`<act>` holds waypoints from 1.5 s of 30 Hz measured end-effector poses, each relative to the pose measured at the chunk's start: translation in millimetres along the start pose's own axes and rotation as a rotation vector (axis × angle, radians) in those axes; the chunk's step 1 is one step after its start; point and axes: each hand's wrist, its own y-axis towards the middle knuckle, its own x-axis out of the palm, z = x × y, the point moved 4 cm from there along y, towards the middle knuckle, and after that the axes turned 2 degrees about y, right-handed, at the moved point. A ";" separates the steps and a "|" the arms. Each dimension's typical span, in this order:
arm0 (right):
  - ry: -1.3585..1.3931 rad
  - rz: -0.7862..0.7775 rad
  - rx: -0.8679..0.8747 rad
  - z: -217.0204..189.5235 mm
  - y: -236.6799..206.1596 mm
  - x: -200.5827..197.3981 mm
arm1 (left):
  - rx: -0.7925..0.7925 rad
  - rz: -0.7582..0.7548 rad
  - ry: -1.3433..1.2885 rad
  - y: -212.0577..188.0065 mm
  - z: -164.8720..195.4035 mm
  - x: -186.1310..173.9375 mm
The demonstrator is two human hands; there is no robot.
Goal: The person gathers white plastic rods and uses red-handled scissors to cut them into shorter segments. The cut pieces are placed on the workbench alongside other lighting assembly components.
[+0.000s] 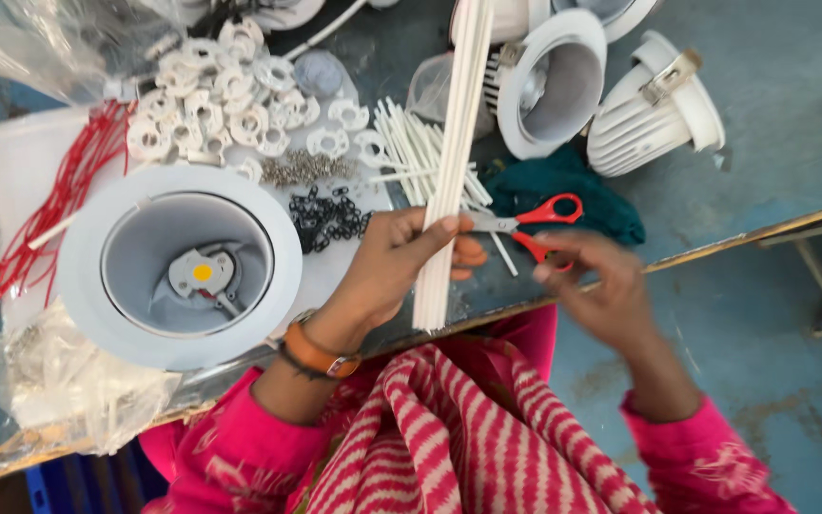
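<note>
Inside, the white downlight housing (179, 264) holds a yellow LED chip (203, 272).

A crumpled clear plastic bag (40, 38) lay at the counter's far left corner, another clear bag (68, 390) of pale parts sagged over the near left edge, no labels, signs or screens showed

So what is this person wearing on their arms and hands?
Both hands are bare, no gloves. The left hand has an orange band with a thin dark bangle beside it at the wrist. The right hand shows nothing at its wrist. Both arms wear bright pink sleeves with a faint paler pattern.
</note>
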 end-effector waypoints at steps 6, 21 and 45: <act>-0.667 -0.205 -0.034 14.9 36.7 -19.1 | -0.026 -0.035 -0.016 -18.2 12.5 -0.4; -0.948 -0.405 -0.035 13.5 57.9 -42.5 | -0.006 -0.038 -0.061 -19.3 2.4 7.3; 0.605 -1.244 0.525 61.6 -82.4 -26.4 | -0.568 -0.187 0.099 -50.3 -36.9 22.4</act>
